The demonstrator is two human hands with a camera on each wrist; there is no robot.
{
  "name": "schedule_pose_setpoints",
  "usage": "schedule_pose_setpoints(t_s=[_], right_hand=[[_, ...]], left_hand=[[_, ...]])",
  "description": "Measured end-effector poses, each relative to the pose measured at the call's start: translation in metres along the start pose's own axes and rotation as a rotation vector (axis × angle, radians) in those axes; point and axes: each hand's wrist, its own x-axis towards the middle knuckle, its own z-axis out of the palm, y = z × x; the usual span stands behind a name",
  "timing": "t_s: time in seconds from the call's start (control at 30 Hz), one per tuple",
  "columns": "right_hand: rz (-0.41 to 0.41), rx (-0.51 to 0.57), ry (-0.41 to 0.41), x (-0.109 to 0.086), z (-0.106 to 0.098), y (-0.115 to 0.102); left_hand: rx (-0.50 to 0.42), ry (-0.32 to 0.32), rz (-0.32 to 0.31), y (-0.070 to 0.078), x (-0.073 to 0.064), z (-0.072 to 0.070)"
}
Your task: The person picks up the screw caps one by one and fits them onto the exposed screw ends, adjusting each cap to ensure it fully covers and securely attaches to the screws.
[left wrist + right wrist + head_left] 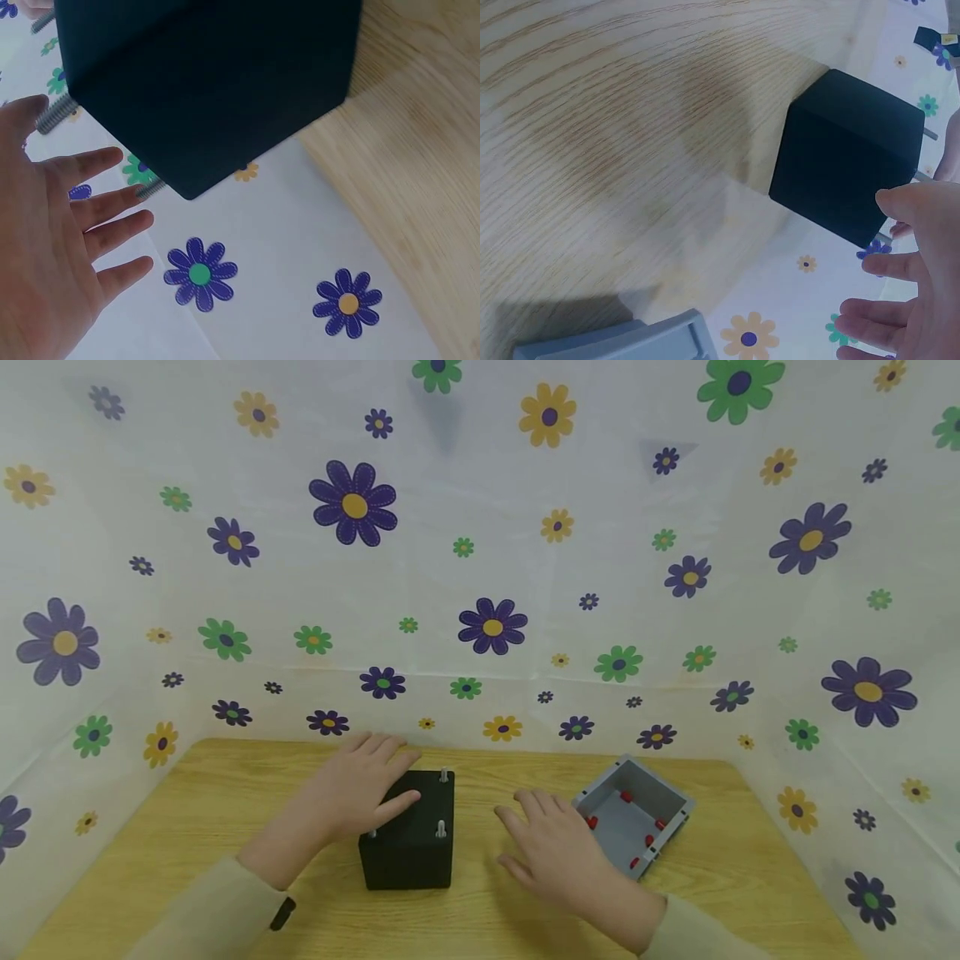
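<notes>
A black block (408, 864) stands on the table with threaded metal studs (441, 829) rising from its top corners. Over the block's left part is my left hand (360, 789), fingers spread and thumb reaching across the top. In the left wrist view that palm faces the studs with nothing held. My right hand (555, 852) hovers between the block and a grey open tray (675, 789), fingers loosely extended and holding nothing. Several small red pieces (627, 796) lie inside the tray, whose near-left side is partly hidden by the right hand.
The wooden table (247, 777) is enclosed at the back and sides by a white flower-printed sheet (450, 585). Toward the right rear of the table sits the tray, turned at an angle. A dark strap end (282, 913) shows at the left cuff.
</notes>
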Motion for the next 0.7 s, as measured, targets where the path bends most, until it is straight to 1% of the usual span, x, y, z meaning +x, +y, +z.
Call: schedule_pose_setpoints(t_s=[0.13, 0.23, 0.37, 0.57, 0.7], right_hand=[[0.013, -0.009, 0.035, -0.005, 0.002, 0.004], [0.027, 0.002, 0.044, -0.008, 0.005, 0.008], [0.051, 0.038, 0.027, -0.012, 0.006, 0.013], [0.099, 0.098, 0.000, -0.019, 0.004, 0.020], [0.128, 0.130, 0.014, -0.023, 0.004, 0.025]], left_hand=[[-0.014, -0.011, 0.015, 0.004, 0.005, 0.003], [-0.020, -0.018, 0.020, 0.007, 0.008, 0.004], [-0.024, -0.019, 0.033, 0.013, 0.012, 0.005], [-0.030, -0.010, 0.066, 0.022, 0.016, 0.005], [-0.032, -0.022, 0.077, 0.028, 0.018, 0.005]])
